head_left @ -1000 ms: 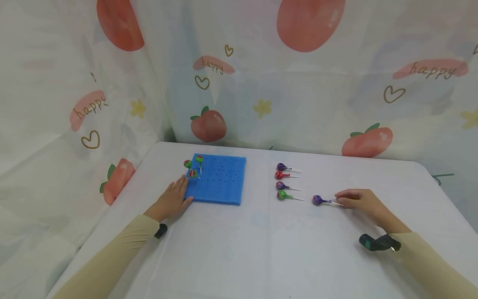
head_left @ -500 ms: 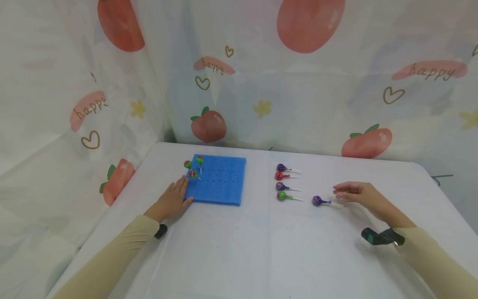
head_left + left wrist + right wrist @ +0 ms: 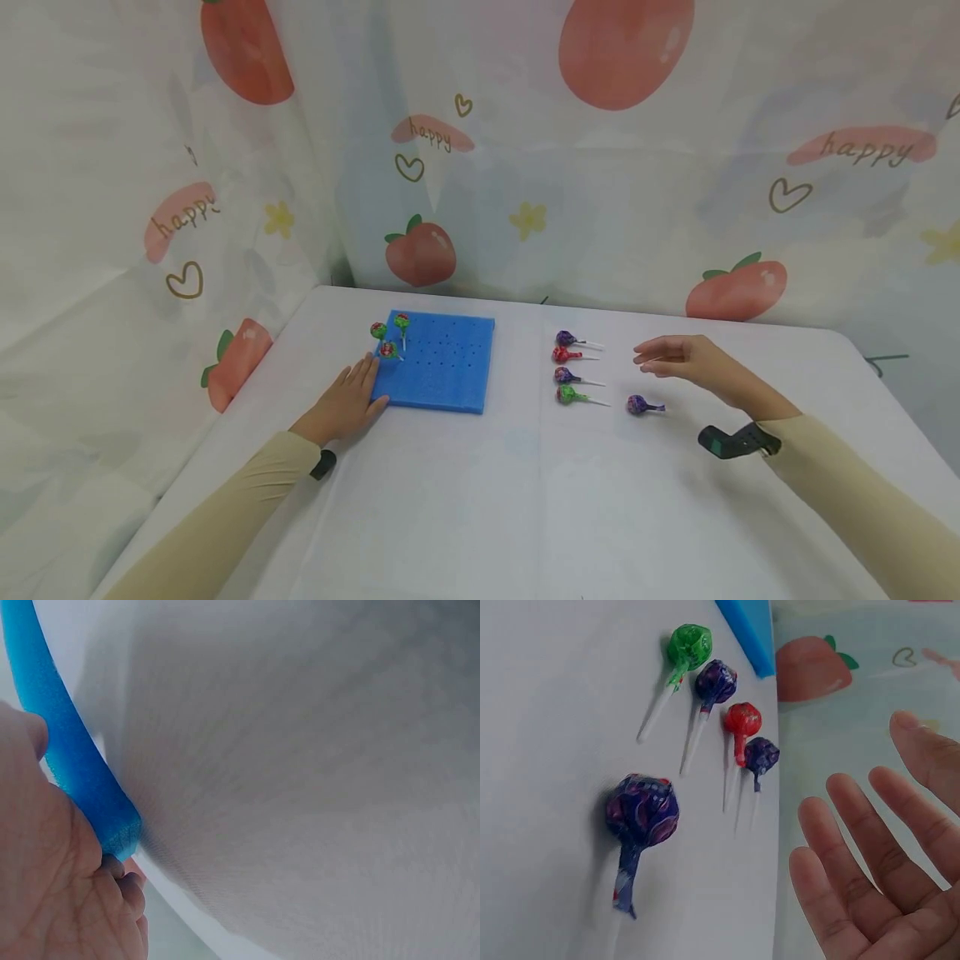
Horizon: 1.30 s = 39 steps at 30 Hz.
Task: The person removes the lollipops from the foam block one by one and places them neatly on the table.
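Note:
My left hand (image 3: 343, 405) rests at the left edge of a blue foam board (image 3: 442, 392) dotted with small holes, fingers extended along its side. Three green-wrapped lollipops (image 3: 402, 322) stand in the board's far left corner. Above the table on the right is my right hand (image 3: 690, 360), its fingers loosely extended and holding nothing; the right wrist view shows the bare palm and spread fingers (image 3: 881, 847). A single purple lollipop (image 3: 642, 814) lies on the table below that hand. To its left is a column of lollipops: purple (image 3: 566, 338), red (image 3: 564, 354), purple (image 3: 564, 375) and green (image 3: 567, 394).
A white cloth covers the table (image 3: 450, 500). Behind and to the left hangs a curtain (image 3: 600, 192) printed with fruit, hearts and lettering. Dark cameras (image 3: 738, 442) are strapped at both wrists.
My right hand has let go of the single purple lollipop's stick, lifted off and moved forward and left toward the column. The left hand and board have stayed put.

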Available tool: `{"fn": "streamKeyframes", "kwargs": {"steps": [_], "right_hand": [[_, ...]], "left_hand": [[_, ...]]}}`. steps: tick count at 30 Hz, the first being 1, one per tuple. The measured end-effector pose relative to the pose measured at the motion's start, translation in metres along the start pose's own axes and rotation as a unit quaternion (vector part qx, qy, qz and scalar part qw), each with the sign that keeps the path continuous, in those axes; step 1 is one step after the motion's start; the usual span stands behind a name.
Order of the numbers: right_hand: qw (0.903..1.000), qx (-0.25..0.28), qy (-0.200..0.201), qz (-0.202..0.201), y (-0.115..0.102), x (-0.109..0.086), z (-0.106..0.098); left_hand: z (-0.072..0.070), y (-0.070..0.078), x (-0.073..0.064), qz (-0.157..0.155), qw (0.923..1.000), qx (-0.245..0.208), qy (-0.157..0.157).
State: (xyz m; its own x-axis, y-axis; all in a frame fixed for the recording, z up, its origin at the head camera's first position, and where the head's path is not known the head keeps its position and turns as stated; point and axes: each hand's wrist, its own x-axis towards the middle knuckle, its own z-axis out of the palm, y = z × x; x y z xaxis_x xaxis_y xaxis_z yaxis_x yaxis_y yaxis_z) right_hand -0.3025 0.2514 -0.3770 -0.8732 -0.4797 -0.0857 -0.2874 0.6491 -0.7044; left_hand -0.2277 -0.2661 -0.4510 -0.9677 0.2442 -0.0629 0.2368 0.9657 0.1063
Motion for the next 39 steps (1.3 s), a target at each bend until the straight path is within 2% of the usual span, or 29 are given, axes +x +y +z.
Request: {"fn": "streamKeyframes", "kwargs": {"steps": [8, 15, 26, 33, 39], "right_hand": [[0.9992, 0.014, -0.022, -0.030, -0.030, 0.022, 0.004], [0.9972, 0.042, -0.037, -0.049, -0.048, 0.048, 0.015], [0.9935, 0.076, -0.060, -0.060, -0.080, 0.090, 0.040], [0.9892, 0.102, -0.075, -0.075, -0.101, 0.110, 0.057], [0.9854, 0.125, -0.091, -0.071, -0.111, 0.125, 0.076]], "left_hand": [[0.000, 0.001, 0.001, -0.002, 1.0000, 0.001, -0.003], [-0.001, 0.001, 0.001, -0.001, 1.0000, 0.007, 0.003], [0.001, -0.002, 0.000, -0.005, 1.0000, 0.007, 0.003], [0.001, -0.001, 0.000, -0.006, 1.0000, 0.006, 0.002], [0.001, 0.000, 0.002, -0.006, 1.0000, 0.005, 0.001]]}}
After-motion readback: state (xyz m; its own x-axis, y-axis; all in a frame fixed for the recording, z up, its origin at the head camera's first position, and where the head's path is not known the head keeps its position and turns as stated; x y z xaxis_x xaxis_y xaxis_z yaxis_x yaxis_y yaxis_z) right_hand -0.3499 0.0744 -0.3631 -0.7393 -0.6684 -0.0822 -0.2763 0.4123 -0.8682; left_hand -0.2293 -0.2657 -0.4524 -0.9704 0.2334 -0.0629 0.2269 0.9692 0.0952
